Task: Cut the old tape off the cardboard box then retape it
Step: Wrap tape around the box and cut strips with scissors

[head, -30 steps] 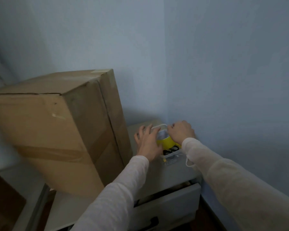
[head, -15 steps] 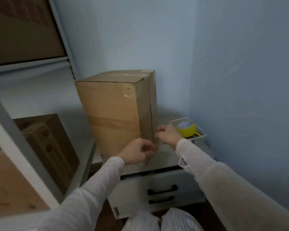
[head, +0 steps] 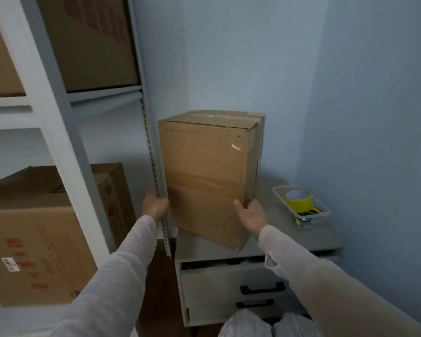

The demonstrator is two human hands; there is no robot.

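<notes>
Item: one tall cardboard box (head: 204, 176), brown, stood on end on the left part of a grey drawer cabinet (head: 289, 242), its lower near corner turned toward the wearer. A band of old brown tape (head: 204, 182) ran across the front face at about mid-height; more tape (head: 229, 116) lay along the top flaps and down the right side. Left hand (head: 153, 206): set against the box's lower left edge, fingers blurred, so it could not be told whether they curled round it. Right hand (head: 250, 215): gripped the lower right front corner, thumb on the front face, fingers wrapped to the side face. Both arms wore pale long sleeves. Right of the box and apart from it, near the wall, stood a clear plastic tray (head: 325, 211) holding a yellow tape roll (head: 298, 199); other small contents were too indistinct to name. The cabinet showed two drawers with black handles (head: 261, 288), the upper drawer slightly ajar. To the left stood a white metal rack (head: 66, 142) bearing a printed carton (head: 29, 239) on a lower shelf and another carton (head: 88, 40) above.
</notes>
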